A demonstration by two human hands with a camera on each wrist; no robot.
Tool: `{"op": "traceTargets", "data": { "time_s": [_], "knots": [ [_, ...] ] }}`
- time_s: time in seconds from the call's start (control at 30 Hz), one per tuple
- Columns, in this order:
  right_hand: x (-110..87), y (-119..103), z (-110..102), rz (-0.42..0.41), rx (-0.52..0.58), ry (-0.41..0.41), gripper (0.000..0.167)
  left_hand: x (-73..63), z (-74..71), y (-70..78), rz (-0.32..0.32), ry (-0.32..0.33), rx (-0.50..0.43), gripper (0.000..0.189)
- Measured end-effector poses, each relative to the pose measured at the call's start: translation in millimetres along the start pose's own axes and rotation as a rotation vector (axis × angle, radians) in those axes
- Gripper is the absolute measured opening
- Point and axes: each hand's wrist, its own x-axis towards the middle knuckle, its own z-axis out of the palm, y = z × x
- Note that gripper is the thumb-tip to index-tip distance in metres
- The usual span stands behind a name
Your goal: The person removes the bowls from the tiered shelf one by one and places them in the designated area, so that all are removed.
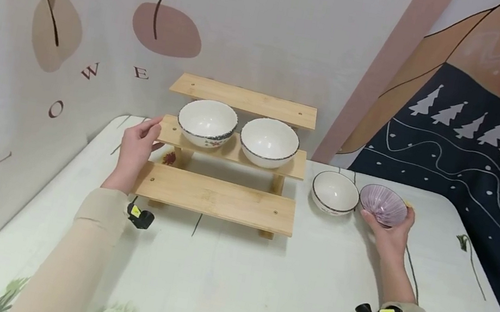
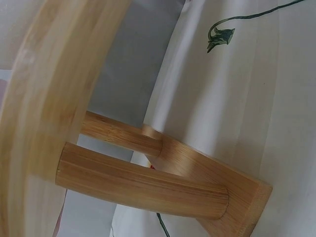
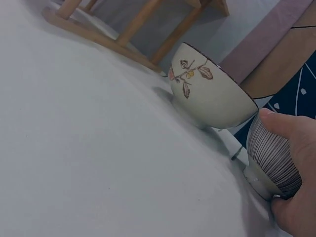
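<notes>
Purple and streaked, a small bowl (image 1: pixel 383 205) is gripped between the thumb and fingers of the right hand (image 1: pixel 393 235) at the right of the table (image 1: pixel 229 279), just beside a white bowl (image 1: pixel 335 193). The wooden rack (image 1: pixel 218 197) is held by the left hand (image 1: pixel 134 146) at its middle board (image 1: pixel 230 152), where two larger bowls (image 1: pixel 269 145) are supported.

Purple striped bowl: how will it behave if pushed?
Likely stiff: the purple striped bowl looks ceramic, its rim round while the right hand grips it. Probably tippy if pushed near the rim, since its walls flare from a narrow foot. Might chip if knocked against the white bowl close beside it.
</notes>
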Motion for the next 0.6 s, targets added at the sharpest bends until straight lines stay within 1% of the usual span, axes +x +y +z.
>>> {"op": "traceTargets", "data": {
  "time_s": [0.13,0.37,0.6],
  "knots": [
    [0.4,-0.5,-0.7,0.019,-0.017,-0.010,0.108,0.6,-0.2,0.8,0.001,-0.008,0.006,0.049],
    [2.5,-1.1,-0.9,0.021,-0.052,-0.015,0.107,2.0,-1.1,1.3,-0.002,-0.006,0.010,0.049],
    [2.1,-1.7,-1.8,0.035,-0.056,-0.022,0.108,0.6,-0.4,0.1,0.003,-0.004,-0.011,0.049]
  ]
}}
